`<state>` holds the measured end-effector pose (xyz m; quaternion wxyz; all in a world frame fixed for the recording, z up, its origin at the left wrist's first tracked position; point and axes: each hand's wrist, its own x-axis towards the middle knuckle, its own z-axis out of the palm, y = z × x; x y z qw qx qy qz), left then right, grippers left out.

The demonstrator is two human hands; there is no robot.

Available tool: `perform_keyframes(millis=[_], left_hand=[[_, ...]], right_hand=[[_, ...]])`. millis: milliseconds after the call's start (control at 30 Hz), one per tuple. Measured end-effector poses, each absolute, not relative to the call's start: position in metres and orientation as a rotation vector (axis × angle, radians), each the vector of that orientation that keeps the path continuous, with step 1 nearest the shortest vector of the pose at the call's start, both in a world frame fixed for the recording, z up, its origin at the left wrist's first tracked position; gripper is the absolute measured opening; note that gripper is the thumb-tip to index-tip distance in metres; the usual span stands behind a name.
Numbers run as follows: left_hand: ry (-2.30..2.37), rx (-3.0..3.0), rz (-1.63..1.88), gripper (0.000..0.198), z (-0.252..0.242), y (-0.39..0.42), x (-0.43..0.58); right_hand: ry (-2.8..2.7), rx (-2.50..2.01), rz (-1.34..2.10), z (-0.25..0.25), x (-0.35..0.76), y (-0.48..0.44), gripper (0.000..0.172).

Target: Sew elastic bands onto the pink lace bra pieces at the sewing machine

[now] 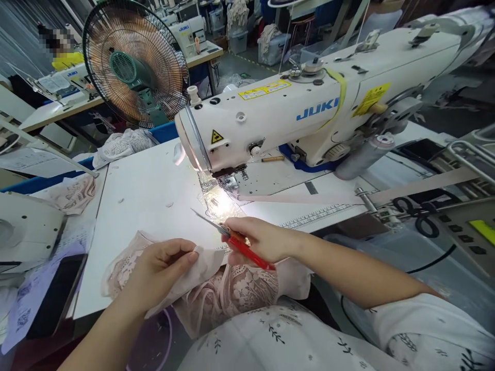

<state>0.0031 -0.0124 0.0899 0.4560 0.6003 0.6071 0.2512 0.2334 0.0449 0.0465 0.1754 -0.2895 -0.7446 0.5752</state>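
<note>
Left hand (pixel 164 263) pinches pale pink fabric (pixel 212 263) between thumb and index finger, at the near edge of a white sewing table (pixel 143 193). Pink lace cloth (pixel 253 288) lies bunched beside it, over the lap. Right hand (pixel 263 238) wraps round red-handled scissors (pixel 247 251), their tips pointing away, up and left. This seems a cloth-handling step with scissors ready; any snip calls for a taut edge and fingertips clear. Beyond stand 1 JUKI sewing machine (pixel 270 116), its needle area lit, and 1 large fan (pixel 131 67).
</note>
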Motion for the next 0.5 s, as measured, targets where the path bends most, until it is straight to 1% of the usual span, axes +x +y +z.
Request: perform_keyframes(millis=[67,133,233,400,500], left_hand=[[1.475,1.510,0.587,0.023,0.095,-0.010,0.008],[1.455,1.531,0.556,0.024,0.099,-0.008,0.011],[1.450,1.542,0.500,0.028,0.101,-0.005,0.012],[1.441,1.511,0.422,0.031,0.101,0.000,0.011],[1.440,1.482,0.399,0.031,0.101,0.002,0.011]], right_hand=[[-2.405,-0.821,1.490,0.052,0.243,0.053,0.039],[-2.625,-0.842,1.349,0.056,0.251,0.057,0.036],[-2.782,-0.924,1.221,0.059,0.257,0.056,0.035],[-2.870,-1.004,1.194,0.059,0.257,0.049,0.043],[-2.872,-1.035,1.206,0.060,0.256,0.048,0.044]])
